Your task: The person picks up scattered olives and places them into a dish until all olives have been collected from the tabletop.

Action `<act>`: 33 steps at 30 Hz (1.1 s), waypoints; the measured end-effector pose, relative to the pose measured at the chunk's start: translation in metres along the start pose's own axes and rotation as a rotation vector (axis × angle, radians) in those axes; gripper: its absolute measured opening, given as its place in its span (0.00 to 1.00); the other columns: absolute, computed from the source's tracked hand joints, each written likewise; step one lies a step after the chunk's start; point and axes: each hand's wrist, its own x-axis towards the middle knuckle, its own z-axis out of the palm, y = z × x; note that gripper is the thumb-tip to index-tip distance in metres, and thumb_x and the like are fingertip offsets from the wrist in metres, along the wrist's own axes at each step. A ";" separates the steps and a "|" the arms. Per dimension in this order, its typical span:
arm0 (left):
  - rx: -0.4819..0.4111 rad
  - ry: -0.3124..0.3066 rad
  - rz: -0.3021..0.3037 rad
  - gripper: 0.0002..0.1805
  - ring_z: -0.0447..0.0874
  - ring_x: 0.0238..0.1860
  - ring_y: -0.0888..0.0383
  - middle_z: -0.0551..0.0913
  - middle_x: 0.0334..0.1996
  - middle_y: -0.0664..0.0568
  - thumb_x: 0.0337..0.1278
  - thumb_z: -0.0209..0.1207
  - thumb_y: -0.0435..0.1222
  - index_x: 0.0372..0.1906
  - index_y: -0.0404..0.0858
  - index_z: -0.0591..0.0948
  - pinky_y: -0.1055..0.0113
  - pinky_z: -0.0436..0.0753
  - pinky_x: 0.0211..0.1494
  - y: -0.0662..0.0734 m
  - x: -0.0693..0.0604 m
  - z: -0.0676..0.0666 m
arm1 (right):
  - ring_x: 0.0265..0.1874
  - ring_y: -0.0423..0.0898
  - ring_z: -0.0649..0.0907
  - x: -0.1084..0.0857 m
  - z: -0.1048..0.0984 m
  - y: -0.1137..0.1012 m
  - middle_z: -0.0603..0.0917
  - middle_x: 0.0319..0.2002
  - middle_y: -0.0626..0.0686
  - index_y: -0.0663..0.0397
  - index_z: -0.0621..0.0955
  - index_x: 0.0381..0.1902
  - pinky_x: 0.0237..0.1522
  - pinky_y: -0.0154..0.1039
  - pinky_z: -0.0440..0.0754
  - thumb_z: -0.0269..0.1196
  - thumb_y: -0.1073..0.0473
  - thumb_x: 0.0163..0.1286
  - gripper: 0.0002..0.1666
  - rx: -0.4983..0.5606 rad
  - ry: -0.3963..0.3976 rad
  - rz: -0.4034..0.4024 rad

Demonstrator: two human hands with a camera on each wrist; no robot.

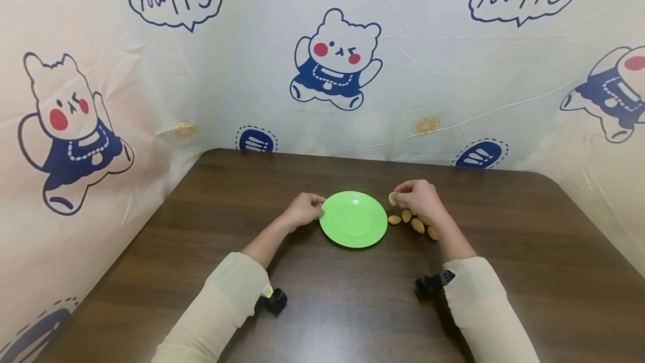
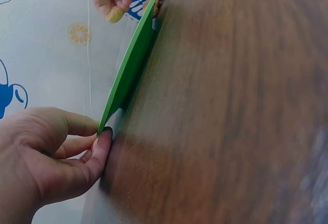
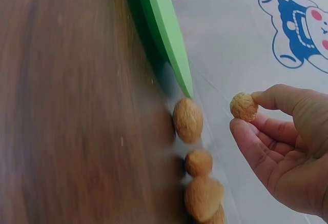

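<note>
A round green plate stands on the table, its rim pinched at the left side by my left hand. In the left wrist view the thumb lies over the plate's rim and fingers reach beneath it. My right hand holds a pale, wrinkled nut between thumb and fingertips, above the tabletop just right of the plate. Below that hand several brown oval nuts lie loosely together. The nearest nut sits close by the plate's right edge. Part of the group is hidden behind the right hand and wrist.
The dark brown wooden table reaches back to a pale printed cloth with cartoon bears, hung behind and at the sides. Black wrist cameras are strapped below both light sleeves.
</note>
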 end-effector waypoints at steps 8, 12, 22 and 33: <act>-0.022 0.014 -0.039 0.22 0.73 0.46 0.55 0.77 0.49 0.40 0.57 0.54 0.24 0.58 0.24 0.72 0.67 0.79 0.43 0.006 -0.004 0.001 | 0.34 0.53 0.83 0.007 0.014 -0.015 0.83 0.37 0.57 0.62 0.81 0.45 0.35 0.43 0.79 0.59 0.54 0.65 0.18 0.004 0.004 -0.028; -0.020 0.009 -0.035 0.22 0.74 0.48 0.54 0.77 0.50 0.39 0.57 0.54 0.25 0.58 0.24 0.71 0.67 0.78 0.43 0.006 -0.004 0.000 | 0.36 0.54 0.83 0.010 0.023 -0.023 0.83 0.37 0.58 0.63 0.81 0.45 0.39 0.46 0.79 0.60 0.55 0.65 0.17 0.041 -0.009 -0.035; 0.020 0.011 -0.037 0.22 0.71 0.44 0.56 0.77 0.48 0.41 0.57 0.55 0.26 0.58 0.26 0.72 0.69 0.75 0.38 0.005 -0.003 0.001 | 0.34 0.51 0.83 0.020 0.041 -0.029 0.84 0.33 0.54 0.59 0.83 0.41 0.37 0.44 0.79 0.61 0.55 0.64 0.14 0.060 -0.045 -0.050; 0.013 0.008 -0.042 0.22 0.71 0.45 0.55 0.77 0.48 0.41 0.58 0.54 0.26 0.59 0.26 0.72 0.69 0.75 0.38 0.006 -0.004 0.001 | 0.37 0.54 0.83 0.032 0.054 -0.042 0.83 0.38 0.58 0.64 0.82 0.45 0.42 0.45 0.79 0.61 0.58 0.65 0.15 0.175 -0.131 -0.037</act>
